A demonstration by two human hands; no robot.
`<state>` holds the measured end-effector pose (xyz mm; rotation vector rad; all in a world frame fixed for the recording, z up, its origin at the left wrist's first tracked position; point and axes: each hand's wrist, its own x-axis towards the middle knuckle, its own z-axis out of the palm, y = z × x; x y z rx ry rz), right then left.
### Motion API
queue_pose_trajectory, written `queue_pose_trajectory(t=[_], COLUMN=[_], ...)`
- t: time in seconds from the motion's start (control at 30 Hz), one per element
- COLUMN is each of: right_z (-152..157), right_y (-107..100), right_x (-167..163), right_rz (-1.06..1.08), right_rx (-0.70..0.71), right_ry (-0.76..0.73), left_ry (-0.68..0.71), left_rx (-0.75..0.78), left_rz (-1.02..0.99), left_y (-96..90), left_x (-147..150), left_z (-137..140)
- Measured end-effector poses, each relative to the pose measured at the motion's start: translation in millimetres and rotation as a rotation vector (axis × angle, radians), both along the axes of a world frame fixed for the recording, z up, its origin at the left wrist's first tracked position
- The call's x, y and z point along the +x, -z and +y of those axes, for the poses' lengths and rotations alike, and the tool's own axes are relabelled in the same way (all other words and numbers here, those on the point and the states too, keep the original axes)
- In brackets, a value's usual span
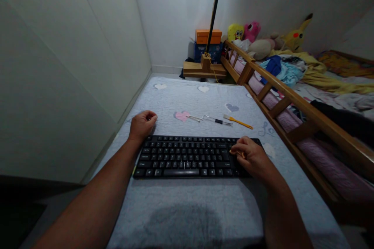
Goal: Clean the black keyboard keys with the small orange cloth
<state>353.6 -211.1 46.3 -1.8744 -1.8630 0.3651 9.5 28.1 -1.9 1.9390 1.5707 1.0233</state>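
A black keyboard (181, 157) lies flat on the quilted cover in front of me. My left hand (143, 124) rests as a loose fist at its back left corner, with nothing visible in the curled fingers. Over the right end of the keys, my right hand (248, 153) pinches a small crumpled yellow-orange cloth (242, 155), mostly hidden by the fingers. Behind the keyboard lie thin cotton swabs (194, 118), a wire tool with a black grip (218, 121) and a small brush with an orange handle (238, 121).
Pale quilted fabric with heart prints covers the table (175, 93). A wooden bed rail (280, 97) runs along the right, with bedding and plush toys beyond. A lamp stand on a wooden base (204, 70) stands behind, near an orange box (208, 36). Pale panels rise at left.
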Motion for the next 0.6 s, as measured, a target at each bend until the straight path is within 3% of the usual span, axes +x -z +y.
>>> queue_pose_trajectory(t=[0.2,0.43,0.6], right_z=[-8,7,8], right_y=[-9,-7,2], right_x=[5,13,14], right_rz=[-0.006,-0.009,0.006], right_rx=[-0.092,0.034,0.047], right_ry=[-0.051,0.118,0.118], left_ry=[0.002,0.001,0.004], left_rx=[0.001,-0.001,0.003], left_rz=[-0.004,0.001,0.011], left_y=[-0.5,-2.6,-0.2], left_x=[0,1,-1], left_z=[0,-1,-1])
